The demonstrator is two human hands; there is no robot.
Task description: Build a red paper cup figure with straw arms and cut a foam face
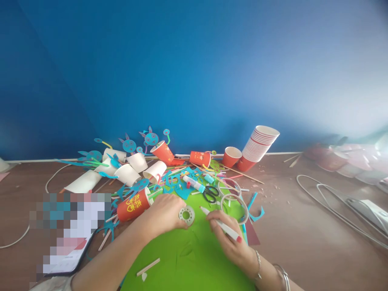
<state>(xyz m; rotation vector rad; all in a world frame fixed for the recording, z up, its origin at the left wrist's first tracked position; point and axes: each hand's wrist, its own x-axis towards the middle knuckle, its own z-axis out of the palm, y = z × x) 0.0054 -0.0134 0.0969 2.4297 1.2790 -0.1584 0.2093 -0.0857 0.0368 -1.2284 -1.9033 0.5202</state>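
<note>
My left hand [163, 210] reaches over green paper [169, 258], its fingers closed round a small tape roll [191, 218] that faces upward. In my right hand [228, 242] is a white marker [228, 231] with a red end, held like a pen. Its tip points up and left, just right of the roll. A short paper straw [148, 266] lies on the sheet below my left hand. Beyond the hands are black-handled scissors [209, 195], a glue stick [194, 184] and two large tape rings, the nearer tape ring [223, 206] close to my right hand.
A red paper cup [130, 208] lies left of my hand, near a phone [72, 250]. Tipped white cups [127, 174] and blue paper animal cutouts [150, 138] line the back left. A tall cup stack [257, 145] leans at the back right. A white cable [321, 210] loops at right.
</note>
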